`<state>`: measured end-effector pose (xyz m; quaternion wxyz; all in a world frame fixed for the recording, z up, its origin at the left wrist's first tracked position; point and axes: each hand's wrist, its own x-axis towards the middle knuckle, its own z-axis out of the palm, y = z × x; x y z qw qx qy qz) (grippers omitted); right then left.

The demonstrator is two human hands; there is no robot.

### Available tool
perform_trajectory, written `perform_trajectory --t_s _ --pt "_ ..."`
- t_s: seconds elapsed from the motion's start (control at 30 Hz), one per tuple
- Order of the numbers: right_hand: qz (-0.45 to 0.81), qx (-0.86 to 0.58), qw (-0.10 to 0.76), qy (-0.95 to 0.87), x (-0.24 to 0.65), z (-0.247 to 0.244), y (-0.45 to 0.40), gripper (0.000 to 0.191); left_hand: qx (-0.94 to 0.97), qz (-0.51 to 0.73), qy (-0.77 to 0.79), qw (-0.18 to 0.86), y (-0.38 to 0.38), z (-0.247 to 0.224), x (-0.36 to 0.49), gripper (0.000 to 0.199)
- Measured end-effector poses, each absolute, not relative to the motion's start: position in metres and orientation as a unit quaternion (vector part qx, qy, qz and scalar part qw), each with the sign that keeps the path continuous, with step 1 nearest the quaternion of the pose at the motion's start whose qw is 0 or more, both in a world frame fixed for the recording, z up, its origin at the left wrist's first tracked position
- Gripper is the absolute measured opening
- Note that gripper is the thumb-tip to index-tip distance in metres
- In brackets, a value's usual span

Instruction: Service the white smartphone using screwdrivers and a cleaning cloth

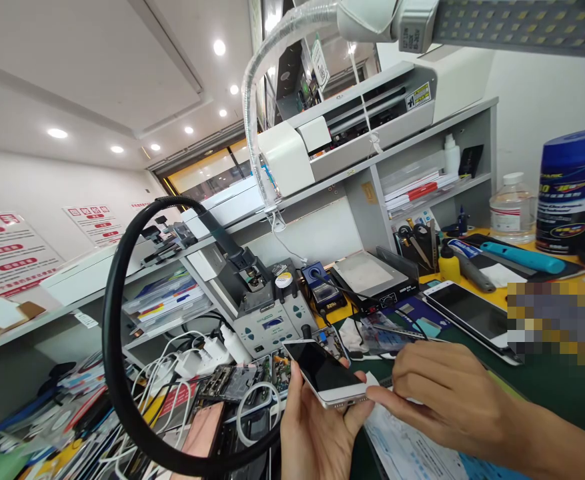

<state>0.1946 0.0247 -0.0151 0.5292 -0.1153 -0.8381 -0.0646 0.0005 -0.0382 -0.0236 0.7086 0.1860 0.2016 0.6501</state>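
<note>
A white-framed phone with a dark screen [325, 368] rests tilted in my left hand [317, 427], whose fingers and thumb wrap its edges. Its bottom edge with the port faces me. At the phone's lower right corner is my right hand [447, 393], with the thumb and curled fingers closed near a small white piece [371, 380]. Whether my right fingers pinch that piece is hard to make out. Beneath my right hand lies a blue and white printed sheet [412, 443] on the green mat [547, 390].
Another white phone [472, 313] lies at the right. Behind my hands stand a soldering station [272, 327] and a blue device [322, 287]. A thick black hose [109, 320] loops at the left, over cables and phone parts. A lamp [522, 27] hangs above.
</note>
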Motion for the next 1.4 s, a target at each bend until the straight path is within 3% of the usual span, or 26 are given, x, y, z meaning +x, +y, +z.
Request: perform_trajectory --t_s 1.4 --pt "-0.083 -0.117 0.542 -0.828 0.1914 -0.0184 0.0203 0.029 0.197 0.644 0.167 0.72 -0.039 -0.0218 0.0017 0.046"
